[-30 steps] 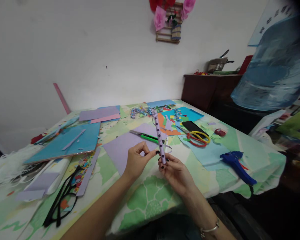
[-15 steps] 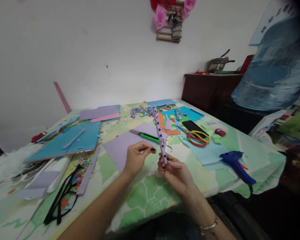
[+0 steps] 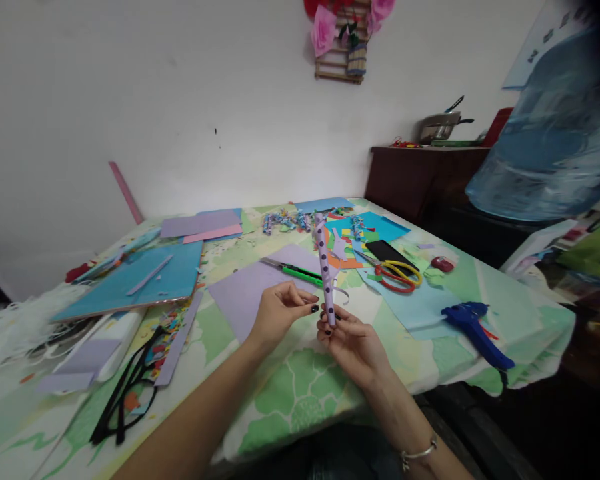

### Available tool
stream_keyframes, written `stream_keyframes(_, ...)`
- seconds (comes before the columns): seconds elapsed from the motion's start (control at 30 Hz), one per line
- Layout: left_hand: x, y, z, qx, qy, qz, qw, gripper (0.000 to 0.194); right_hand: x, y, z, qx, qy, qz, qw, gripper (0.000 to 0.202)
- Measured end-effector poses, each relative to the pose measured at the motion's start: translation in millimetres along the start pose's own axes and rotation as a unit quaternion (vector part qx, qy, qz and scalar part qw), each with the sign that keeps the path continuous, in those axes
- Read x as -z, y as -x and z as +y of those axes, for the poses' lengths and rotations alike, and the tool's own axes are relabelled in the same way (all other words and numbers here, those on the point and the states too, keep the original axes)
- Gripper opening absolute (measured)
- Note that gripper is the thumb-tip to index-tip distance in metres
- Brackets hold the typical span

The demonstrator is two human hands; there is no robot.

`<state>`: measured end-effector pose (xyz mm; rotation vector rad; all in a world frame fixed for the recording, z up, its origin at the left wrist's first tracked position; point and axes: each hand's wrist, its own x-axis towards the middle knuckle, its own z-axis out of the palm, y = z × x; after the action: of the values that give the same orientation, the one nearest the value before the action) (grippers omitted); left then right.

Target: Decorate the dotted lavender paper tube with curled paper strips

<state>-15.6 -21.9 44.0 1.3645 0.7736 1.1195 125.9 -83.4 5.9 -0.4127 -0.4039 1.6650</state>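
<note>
My right hand (image 3: 353, 343) holds the lower end of a purple paper tube (image 3: 325, 270) with dark dots, which stands nearly upright. A thin curled strip sticks out at the tube's right side. Just left of the tube is my left hand (image 3: 283, 310), thumb and forefinger pressed together; whether something small is between them I cannot make out. Behind my hands lie a purple sheet (image 3: 240, 287) and a green utility knife (image 3: 300, 272). Scissors with red and yellow handles (image 3: 397, 277) rest to the right, beside a black phone (image 3: 387, 253).
A blue glue gun (image 3: 475, 330) and a red object (image 3: 442, 264) lie at the right. Black glasses (image 3: 123, 400), a blue sheet (image 3: 140, 280) and paper scraps are at the left. Small decorated rolls (image 3: 285, 220) sit at the back. A water bottle (image 3: 545, 147) stands beyond the table.
The tube has turned a little more upright. My left hand has moved slightly right, closer to the tube's lower end. My right hand keeps its hold.
</note>
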Motion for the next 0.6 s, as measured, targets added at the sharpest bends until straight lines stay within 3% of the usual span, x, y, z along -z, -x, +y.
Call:
stream_keyframes(0.3, -1.5, 0.6, 0.2, 0.030, -0.015, -0.067, 0.997, 0.022, -1.8, 0.8, 0.8, -0.005, 0.043, -0.006, 0.999, 0.025)
stream_keyframes(0.4, -2.5, 1.0, -1.1, 0.040, -0.010, -0.074, 0.996, 0.023, -1.7, 0.6, 2.0, -0.006, 0.065, -0.005, 0.998, 0.024)
stream_keyframes(0.6, 0.5, -1.4, -2.3, 0.044, -0.021, -0.047, 0.998, 0.023, -0.8, -2.8, 2.3, 0.042, 0.037, 0.057, 0.997, 0.015)
